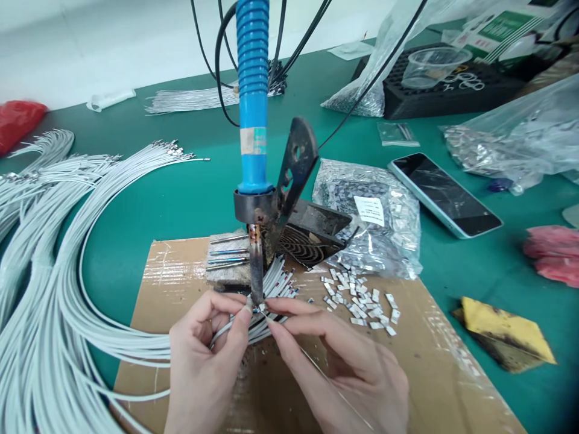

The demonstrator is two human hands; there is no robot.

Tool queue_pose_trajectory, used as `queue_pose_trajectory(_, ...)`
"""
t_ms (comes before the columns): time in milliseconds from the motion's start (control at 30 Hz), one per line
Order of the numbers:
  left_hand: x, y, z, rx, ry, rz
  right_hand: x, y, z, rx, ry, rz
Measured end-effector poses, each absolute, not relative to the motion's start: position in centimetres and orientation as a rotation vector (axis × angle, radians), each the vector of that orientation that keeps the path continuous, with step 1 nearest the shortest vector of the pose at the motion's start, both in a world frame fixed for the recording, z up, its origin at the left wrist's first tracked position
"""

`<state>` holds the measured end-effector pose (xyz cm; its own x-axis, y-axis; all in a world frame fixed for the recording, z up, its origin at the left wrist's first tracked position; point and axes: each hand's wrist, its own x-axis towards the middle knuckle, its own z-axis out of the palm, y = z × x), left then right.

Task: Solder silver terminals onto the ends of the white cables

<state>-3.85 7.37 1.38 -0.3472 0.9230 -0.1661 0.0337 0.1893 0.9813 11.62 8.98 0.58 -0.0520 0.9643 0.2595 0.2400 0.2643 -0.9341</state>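
A blue-handled soldering iron [252, 96] stands upright in a dark metal stand [302, 226], its tip pointing down at a taped cardboard sheet [429, 361]. My left hand [205, 361] pinches the end of a white wire [228, 328] right at the iron's tip. My right hand [344, 367] pinches a thin strand of solder wire [330, 386] and brings its end to the same spot. A fan of white wire ends [278, 283] lies just behind the tip. Small silver chips [359, 301] are scattered on the cardboard to the right.
Large bundles of white wires [49, 271] curve over the green table [181, 199] on the left. A silver bag of parts [375, 217], a phone [446, 194], plastic bags [520, 141], a black tray [452, 90], a yellow sponge [506, 331] and pink cloth [554, 253] lie at right.
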Motion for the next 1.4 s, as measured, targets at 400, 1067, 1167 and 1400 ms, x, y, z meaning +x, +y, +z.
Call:
queue_pose_trajectory(400, -3.26, 7.63, 1.75, 0.837, 1.588, 1.365, 11.44, 9.00, 0.89, -1.194, -1.502, 0.910)
queue_pose_trajectory(1067, -3.48, 7.47, 1.45, 0.845, 1.553, 1.359, 11.07, 8.67, 0.84, -1.204, -1.372, 0.946)
queue_pose_trajectory(1167, -3.28, 7.46, 1.62, 0.820, 1.574, 1.372, 11.03, 8.63, 0.88, -1.212, -1.359, 0.958)
queue_pose_trajectory(1400, -3.50, 7.29, 1.36, 0.843, 1.559, 1.351, 11.08, 8.66, 0.71, -1.204, -1.361, 0.979)
